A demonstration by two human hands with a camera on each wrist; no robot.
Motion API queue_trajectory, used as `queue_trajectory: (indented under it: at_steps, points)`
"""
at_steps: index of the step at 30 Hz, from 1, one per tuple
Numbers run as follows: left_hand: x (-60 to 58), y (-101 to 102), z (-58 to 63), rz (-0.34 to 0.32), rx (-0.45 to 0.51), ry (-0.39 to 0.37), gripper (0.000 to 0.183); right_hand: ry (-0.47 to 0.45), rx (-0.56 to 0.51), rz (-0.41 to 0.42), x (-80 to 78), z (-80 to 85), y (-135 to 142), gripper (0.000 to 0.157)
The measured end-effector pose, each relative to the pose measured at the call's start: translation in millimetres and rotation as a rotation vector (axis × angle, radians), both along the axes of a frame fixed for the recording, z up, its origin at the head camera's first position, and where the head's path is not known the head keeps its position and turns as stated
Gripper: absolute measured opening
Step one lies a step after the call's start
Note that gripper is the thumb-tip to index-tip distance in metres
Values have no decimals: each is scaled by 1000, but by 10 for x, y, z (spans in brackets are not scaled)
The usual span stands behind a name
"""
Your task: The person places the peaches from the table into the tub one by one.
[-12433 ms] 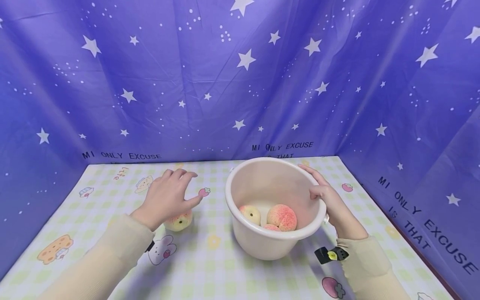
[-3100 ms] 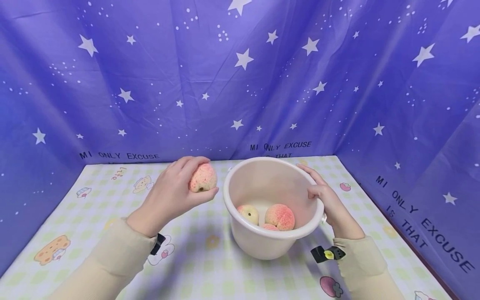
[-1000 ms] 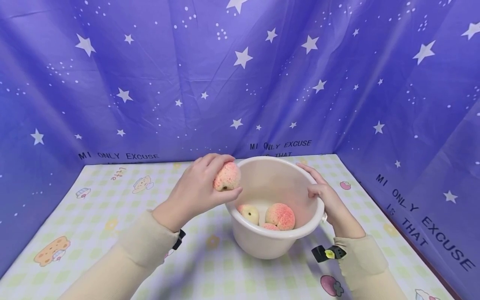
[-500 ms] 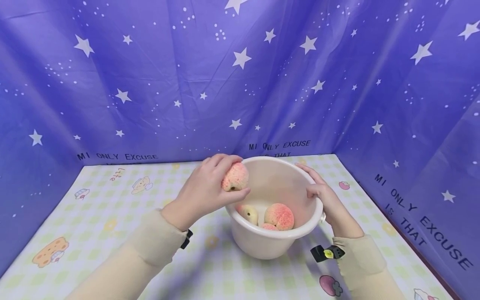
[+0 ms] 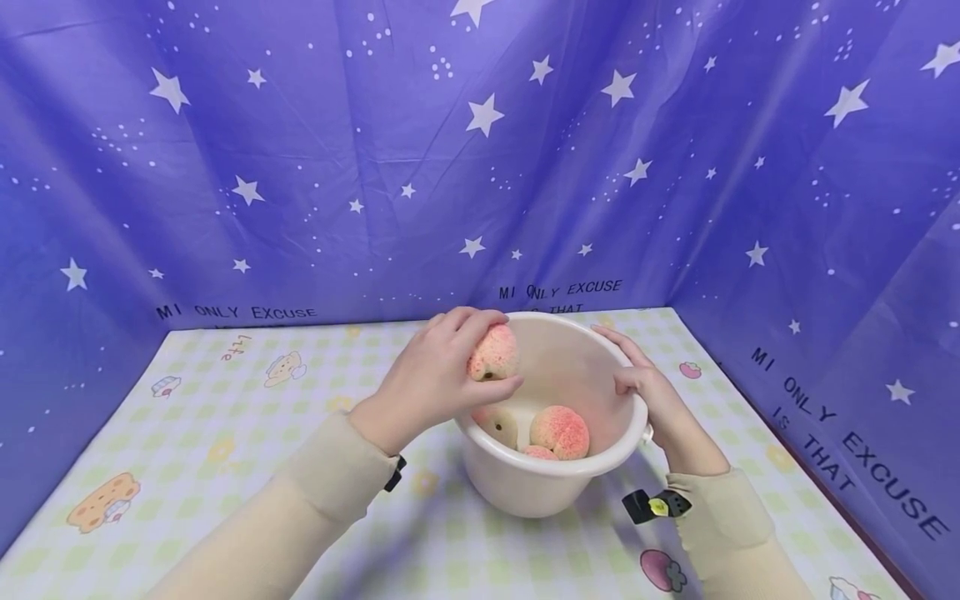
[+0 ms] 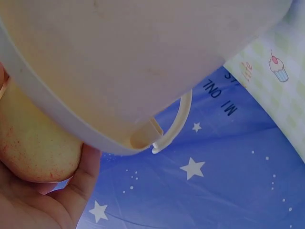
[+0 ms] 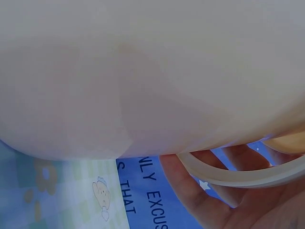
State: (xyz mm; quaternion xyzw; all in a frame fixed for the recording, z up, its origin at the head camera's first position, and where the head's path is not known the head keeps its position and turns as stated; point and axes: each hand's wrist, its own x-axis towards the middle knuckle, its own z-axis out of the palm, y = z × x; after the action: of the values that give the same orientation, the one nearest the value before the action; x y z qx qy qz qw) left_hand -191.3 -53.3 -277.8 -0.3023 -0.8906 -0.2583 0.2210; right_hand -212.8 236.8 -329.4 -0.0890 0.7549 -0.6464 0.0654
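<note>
In the head view a white bucket (image 5: 525, 487) stands slightly tilted toward me on the table. Above its left rim my left hand (image 5: 438, 371) grips a pink and cream peach (image 5: 497, 350), thumb below and fingers over the top. The left wrist view shows the same peach beside the bucket's rim. My right hand (image 5: 660, 408) holds the bucket's right rim, thumb inside and fingers outside. Inside lie a pale peach (image 5: 498, 427), a redder peach (image 5: 561, 432) and a third peach (image 5: 540, 452), mostly hidden by the front rim.
A checked tablecloth (image 5: 247, 450) with cartoon prints covers the table. A purple starry curtain (image 5: 420, 150) encloses the back and both sides. The bucket's white handle (image 7: 238, 179) hangs near my right hand in the right wrist view.
Earlier my left hand hovered over a peach on the table, then lifted it. It has since carried the peach rightward over the bucket's left rim. My right hand keeps its hold.
</note>
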Motion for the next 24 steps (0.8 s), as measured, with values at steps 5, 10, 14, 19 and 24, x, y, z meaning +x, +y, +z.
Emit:
queue_trajectory:
  at_steps: [5,10,14,19,24]
  points:
    - [-22,54,-1,3,-25,-28,63,3,7,-2,-3,1,3,87]
    - [-52,98,0,4,-56,-33,64,1,5,0,-3,-6,4,86]
    - [-67,122,-6,3,-72,-46,64,3,4,1,-4,-9,5,86]
    - [-87,143,-27,-4,-97,-82,63,2,6,0,-4,-7,5,87]
    - [-109,163,-36,-19,-117,-77,63,2,5,-5,-3,-2,4,87]
